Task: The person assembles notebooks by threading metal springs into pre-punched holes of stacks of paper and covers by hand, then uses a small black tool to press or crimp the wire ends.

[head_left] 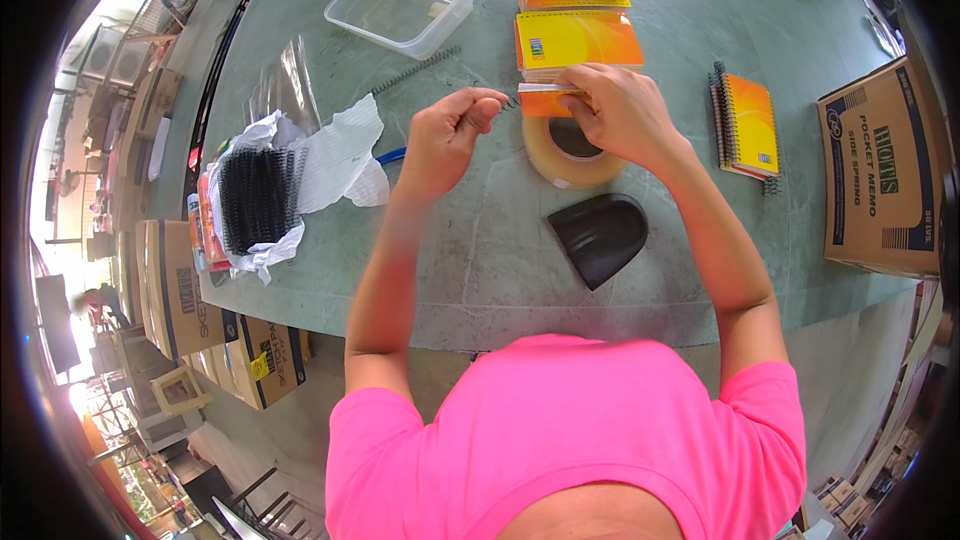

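**K:** Table (700,0) status? Biggest items first.

**R:** Grey-green top fills the frame. Brown cardboard box (880,170) at right edge. Clear plastic tub (400,5) upper left of centre. Stacks of orange notebooks (575,0) top centre. Bundle of black spiral coils (258,198) on white wrap at left. Bound orange notebooks (745,125) right of centre. Black curved plastic piece (600,235) centre, below the tape roll (560,162).

**K:** Hands?

**R:** Right hand (620,110) centre frame, fingers closed on a small orange notepad (545,95), holding its top edge. Pad sits just above the tape roll, right in front of the nearest notebook stack.

**K:** Left?

**R:** Left hand (450,130) just left of the pad, thumb and fingertips pinched on a thin wire spiral (505,100). Spiral's far end meets the pad's left edge. Can't tell how far it's threaded, too small.

**K:** Anything loose nearby?

**R:** One long spiral coil (415,70) lying diagonally on the table, between tub and left hand, apart from both.
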{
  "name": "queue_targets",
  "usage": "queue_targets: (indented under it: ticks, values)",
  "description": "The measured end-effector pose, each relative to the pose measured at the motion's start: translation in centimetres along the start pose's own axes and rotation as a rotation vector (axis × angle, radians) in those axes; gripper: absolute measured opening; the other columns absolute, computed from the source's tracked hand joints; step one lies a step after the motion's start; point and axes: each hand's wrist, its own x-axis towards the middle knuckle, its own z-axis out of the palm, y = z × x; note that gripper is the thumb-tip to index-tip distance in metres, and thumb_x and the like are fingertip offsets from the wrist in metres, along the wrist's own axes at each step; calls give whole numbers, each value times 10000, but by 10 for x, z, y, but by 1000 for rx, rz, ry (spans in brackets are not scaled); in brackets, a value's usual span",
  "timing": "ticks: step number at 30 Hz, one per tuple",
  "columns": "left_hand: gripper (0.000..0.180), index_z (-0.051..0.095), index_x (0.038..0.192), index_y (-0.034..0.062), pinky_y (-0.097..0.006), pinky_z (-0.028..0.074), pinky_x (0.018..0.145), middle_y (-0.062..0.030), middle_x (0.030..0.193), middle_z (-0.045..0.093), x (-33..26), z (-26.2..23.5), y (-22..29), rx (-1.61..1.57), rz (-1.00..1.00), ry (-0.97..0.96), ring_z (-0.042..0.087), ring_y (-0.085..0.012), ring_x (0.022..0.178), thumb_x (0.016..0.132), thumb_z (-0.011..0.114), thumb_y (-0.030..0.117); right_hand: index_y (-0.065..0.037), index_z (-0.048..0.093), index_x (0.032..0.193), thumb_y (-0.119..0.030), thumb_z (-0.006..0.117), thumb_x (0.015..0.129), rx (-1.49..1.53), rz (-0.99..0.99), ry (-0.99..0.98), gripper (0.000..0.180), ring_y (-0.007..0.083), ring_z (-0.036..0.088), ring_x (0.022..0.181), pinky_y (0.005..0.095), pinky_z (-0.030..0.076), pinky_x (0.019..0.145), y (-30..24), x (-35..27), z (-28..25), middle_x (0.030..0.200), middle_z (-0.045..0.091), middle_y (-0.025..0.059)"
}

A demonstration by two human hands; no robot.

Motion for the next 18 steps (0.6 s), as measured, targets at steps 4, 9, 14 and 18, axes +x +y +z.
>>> queue_targets:
  ticks: [4, 9, 14, 18]
  values:
    - [280, 651, 896, 30, -208, 395, 556, -10, 662, 591, 1, 15, -1, 115, 141, 141, 516, -68, 611, 927, 544, 287, -124, 647, 959, -139, 606, 802, -3, 12, -5, 162, 291, 626, 734, 387, 482, 623, -5, 2, -4, 823, 667, 67]
    - [267, 643, 883, 29, -221, 407, 518, 1, 615, 577, -1, 18, 6, 54, -132, 153, 510, -70, 546, 912, 569, 284, -221, 667, 1050, -150, 581, 823, 57, -146, 102, 253, 258, 640, 715, 361, 493, 605, 7, 1, 7, 855, 682, 50]
    - [263, 643, 878, 26, -210, 391, 478, 0, 624, 579, 11, 22, 0, 157, 236, 362, 495, -43, 521, 899, 590, 283, -238, 667, 1061, -159, 579, 826, 29, -162, 100, 264, 241, 644, 697, 358, 493, 590, 6, 3, 9, 847, 685, 45]
    - [252, 648, 896, 25, -217, 393, 473, -5, 635, 574, 9, 11, 8, -13, 17, 101, 493, -44, 516, 893, 600, 273, -232, 668, 1058, -151, 577, 823, 23, -140, 57, 265, 239, 644, 700, 357, 492, 592, 7, 3, 5, 848, 685, 43]
